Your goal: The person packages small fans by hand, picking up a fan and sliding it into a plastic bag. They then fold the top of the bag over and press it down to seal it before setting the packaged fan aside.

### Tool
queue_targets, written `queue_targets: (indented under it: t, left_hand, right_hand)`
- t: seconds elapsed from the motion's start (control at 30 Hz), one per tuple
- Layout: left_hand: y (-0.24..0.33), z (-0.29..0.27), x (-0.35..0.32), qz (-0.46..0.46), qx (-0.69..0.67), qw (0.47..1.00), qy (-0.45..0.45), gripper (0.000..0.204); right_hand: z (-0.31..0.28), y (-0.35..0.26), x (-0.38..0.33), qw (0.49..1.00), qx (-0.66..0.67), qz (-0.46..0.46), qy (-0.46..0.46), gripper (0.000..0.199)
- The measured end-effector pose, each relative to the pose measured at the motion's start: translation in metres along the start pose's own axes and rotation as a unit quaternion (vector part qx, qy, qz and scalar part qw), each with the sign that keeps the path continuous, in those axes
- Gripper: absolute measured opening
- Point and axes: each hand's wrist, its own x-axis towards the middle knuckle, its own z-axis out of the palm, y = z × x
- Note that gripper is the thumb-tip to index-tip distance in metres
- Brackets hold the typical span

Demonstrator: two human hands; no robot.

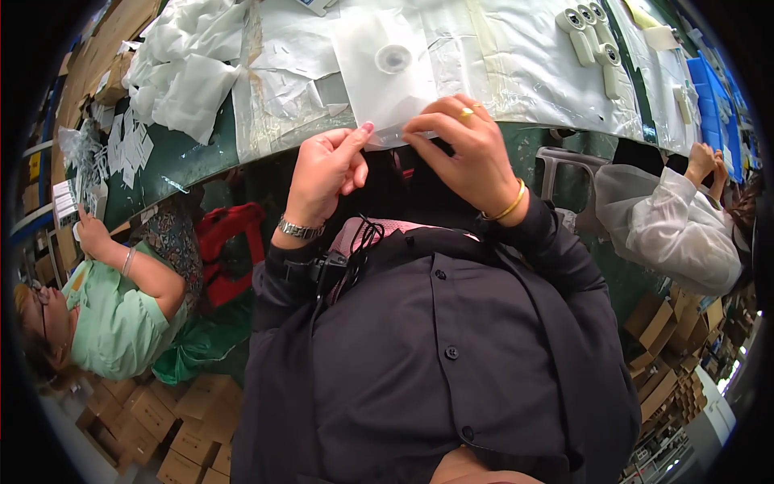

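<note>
A frosted, translucent plastic bag [375,89] lies on the covered table in front of me, its mouth edge toward my body. Through it shows a white item with a round head [393,58]; the rest of its shape is blurred by the plastic. My left hand [326,169] is closed, thumb and forefinger pinching the near left corner of the bag. At the near right corner, my right hand [466,149] holds the bag's edge between thumb and fingertips, the other fingers curled above.
Several white handheld devices with round dark-centred heads [592,36] lie at the far right. Crumpled white bags [185,77] are heaped at the left. Co-workers sit on both sides, one in a green shirt [121,323], one in white [673,226]. A blue bin [713,101] stands far right.
</note>
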Motion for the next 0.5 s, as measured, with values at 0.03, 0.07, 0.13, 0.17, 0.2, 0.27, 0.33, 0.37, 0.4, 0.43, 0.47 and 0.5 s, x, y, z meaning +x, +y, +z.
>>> queue_targets:
  t: [0.03, 0.07, 0.13, 0.17, 0.2, 0.27, 0.33, 0.37, 0.4, 0.43, 0.47, 0.5]
  left_hand:
    - [-0.002, 0.000, 0.000, 0.000, -0.001, 1.000, 0.003, 0.032]
    - [-0.005, -0.001, 0.000, 0.007, -0.001, 1.000, 0.001, 0.032]
    - [-0.007, -0.001, 0.000, 0.020, -0.002, 1.000, -0.002, 0.034]
    - [-0.007, -0.001, 0.000, 0.019, -0.003, 1.000, 0.000, 0.034]
    - [-0.006, -0.001, -0.002, 0.022, -0.001, 1.000, 0.003, 0.033]
    - [-0.003, -0.001, -0.004, 0.028, 0.003, 1.000, 0.009, 0.032]
    - [-0.002, 0.000, -0.005, 0.027, 0.006, 1.000, 0.014, 0.033]
    - [-0.001, 0.001, -0.005, 0.029, 0.012, 0.999, 0.017, 0.033]
    - [0.000, 0.001, -0.005, 0.030, 0.017, 0.999, 0.020, 0.034]
    - [0.000, 0.002, -0.004, 0.030, 0.017, 0.999, 0.022, 0.034]
    - [0.000, 0.003, -0.003, 0.034, 0.022, 0.999, 0.027, 0.035]
    - [0.000, 0.004, -0.003, 0.039, 0.028, 0.998, 0.031, 0.037]
  right_hand:
    - [0.006, -0.004, 0.004, 1.000, -0.001, -0.003, -0.025, 0.012]
    - [0.012, -0.009, 0.008, 0.999, -0.002, -0.007, -0.051, 0.011]
    - [0.020, -0.011, 0.011, 0.997, -0.001, -0.012, -0.077, 0.011]
    - [0.024, -0.010, 0.013, 0.997, -0.007, -0.015, -0.082, 0.011]
    - [0.028, -0.009, 0.012, 0.996, -0.012, -0.018, -0.088, 0.010]
    - [0.033, -0.009, 0.013, 0.995, -0.014, -0.022, -0.095, 0.010]
    - [0.035, -0.010, 0.012, 0.995, -0.014, -0.014, -0.100, 0.011]
    - [0.035, -0.009, 0.012, 0.995, -0.014, -0.011, -0.102, 0.011]
    - [0.036, -0.009, 0.013, 0.995, -0.011, -0.012, -0.103, 0.011]
    - [0.036, -0.008, 0.014, 0.994, -0.020, -0.017, -0.110, 0.011]
    - [0.037, -0.008, 0.014, 0.992, -0.029, -0.023, -0.117, 0.012]
    - [0.037, -0.007, 0.015, 0.991, -0.038, -0.028, -0.124, 0.012]
